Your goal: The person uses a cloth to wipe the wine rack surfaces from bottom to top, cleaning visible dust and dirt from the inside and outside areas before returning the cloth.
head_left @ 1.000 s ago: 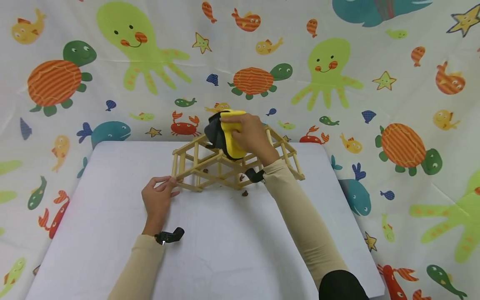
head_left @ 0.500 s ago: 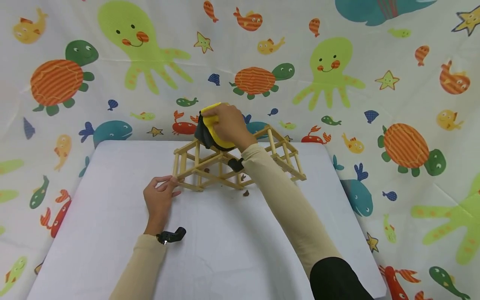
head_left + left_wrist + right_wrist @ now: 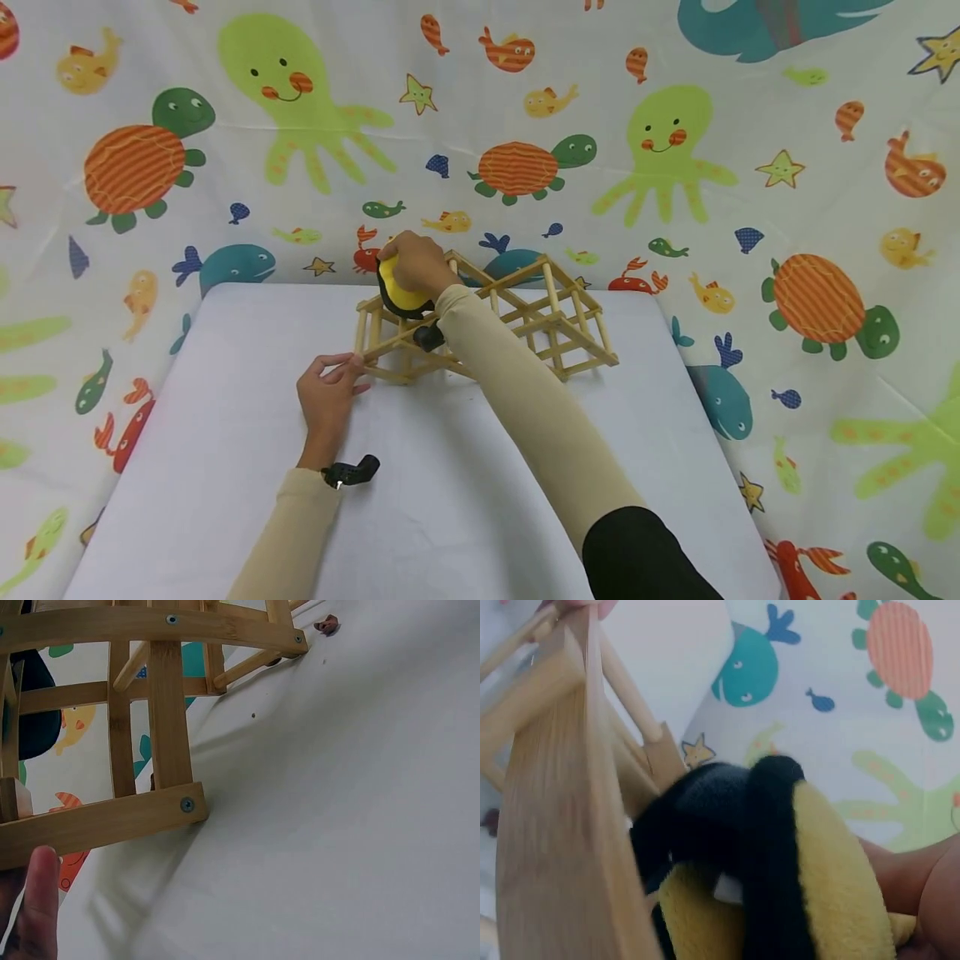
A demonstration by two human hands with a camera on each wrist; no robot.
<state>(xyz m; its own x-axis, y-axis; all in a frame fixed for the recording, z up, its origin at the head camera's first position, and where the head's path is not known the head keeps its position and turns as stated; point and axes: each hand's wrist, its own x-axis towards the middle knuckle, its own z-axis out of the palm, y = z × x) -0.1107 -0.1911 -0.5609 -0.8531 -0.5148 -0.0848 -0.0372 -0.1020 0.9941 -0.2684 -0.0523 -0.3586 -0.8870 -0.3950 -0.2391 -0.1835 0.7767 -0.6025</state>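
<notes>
A bamboo slatted rack (image 3: 112, 825), screwed at its joints, stands near the back of the table. My left hand (image 3: 327, 400) holds its front left corner, fingertips on the low bar in the left wrist view. My right hand (image 3: 418, 265) grips a plush cloth (image 3: 840, 877), yellow on one side and black on the other, over the rack's left end. In the right wrist view the folded cloth bulges up close beside a wide slat. Part of the rack's middle is hidden behind my right hand and sleeve.
A small brown crumb-like piece (image 3: 327, 625) lies on the white table (image 3: 420, 517) by the rack's foot, with tinier specks near it. Behind the table hangs a curtain (image 3: 300, 225) printed with sea animals.
My right hand has moved left along the rack with the cloth, and lower onto its left end. My left hand stays at the corner. The head view has shifted slightly.
</notes>
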